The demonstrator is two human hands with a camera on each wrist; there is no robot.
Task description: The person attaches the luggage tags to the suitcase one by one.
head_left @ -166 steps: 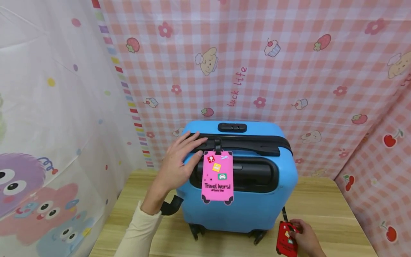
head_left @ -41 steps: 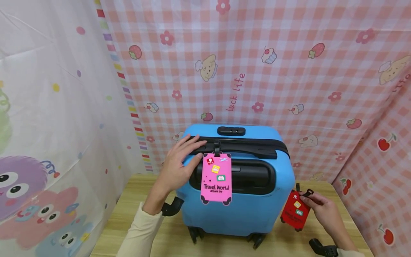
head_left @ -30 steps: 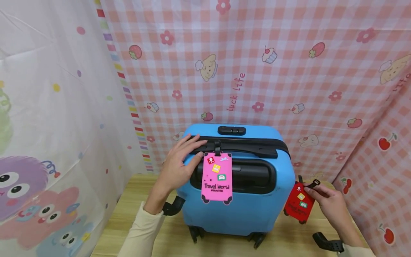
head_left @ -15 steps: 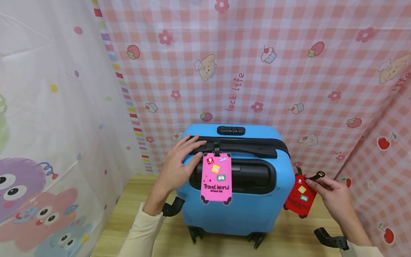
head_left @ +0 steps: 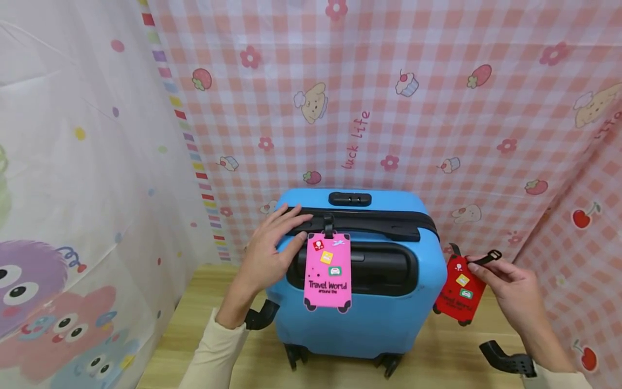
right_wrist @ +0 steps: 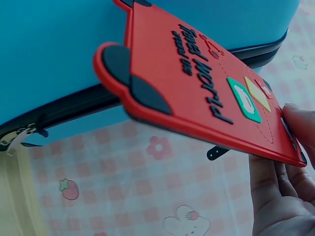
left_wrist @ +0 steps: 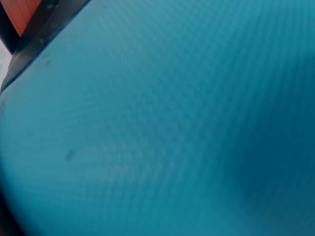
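A blue suitcase [head_left: 359, 324] stands upright on its wheels, its black carry handle [head_left: 369, 222] along the upper side. My left hand [head_left: 267, 248] rests on the suitcase's upper left corner, fingertips over the handle's left end. A pink luggage tag [head_left: 328, 270] hangs from the handle by a black strap, beside that hand. Right of the suitcase, my right hand [head_left: 515, 289] pinches the top end of a red luggage tag [head_left: 459, 292], thumb in front and fingers behind. Its black strap [head_left: 486, 257] is undone, the buckle end sticking out to the right. The left wrist view shows mostly blue shell [left_wrist: 147, 123].
Under the suitcase is a wooden tabletop [head_left: 214, 302]. A pink checked cloth [head_left: 359, 81] hangs close behind it, with cloth walls on both sides, the right one [head_left: 573, 243] near my right hand. Black camera mounts [head_left: 505, 359] sit on both wrists.
My right hand has raised the red luggage tag from low at the front right and carried it back and rightward, its strap now spread open. My left hand stays on the suitcase.
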